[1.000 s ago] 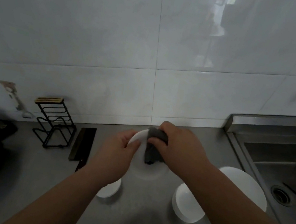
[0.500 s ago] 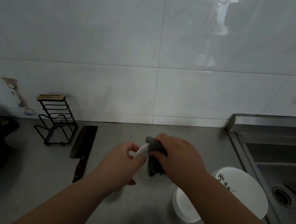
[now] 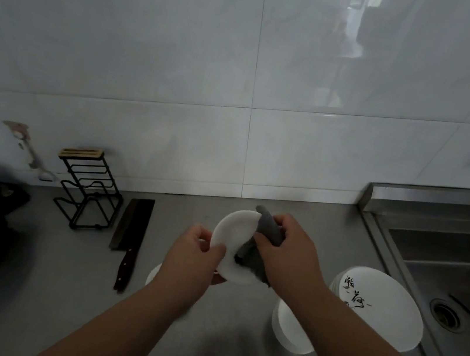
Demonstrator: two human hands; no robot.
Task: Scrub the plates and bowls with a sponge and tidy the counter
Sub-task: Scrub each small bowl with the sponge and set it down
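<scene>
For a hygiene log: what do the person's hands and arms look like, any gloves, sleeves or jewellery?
The left hand and right hand are bare: no gloves, and no ring, watch or bracelet shows. The left forearm and right forearm are uncovered down to the frame's edge, with no sleeve in view.

Cleaver (image 3: 131, 235) lies between rack (image 3: 88, 191) and held plate (image 3: 233, 239).

Both my arms reach forward, hands close together. My left hand (image 3: 194, 253) pinches the plate (image 3: 234, 230) by its edge — thumb in front, fingers behind. My right hand (image 3: 289, 248) is curled round the sponge (image 3: 272, 230), knuckles up.
</scene>
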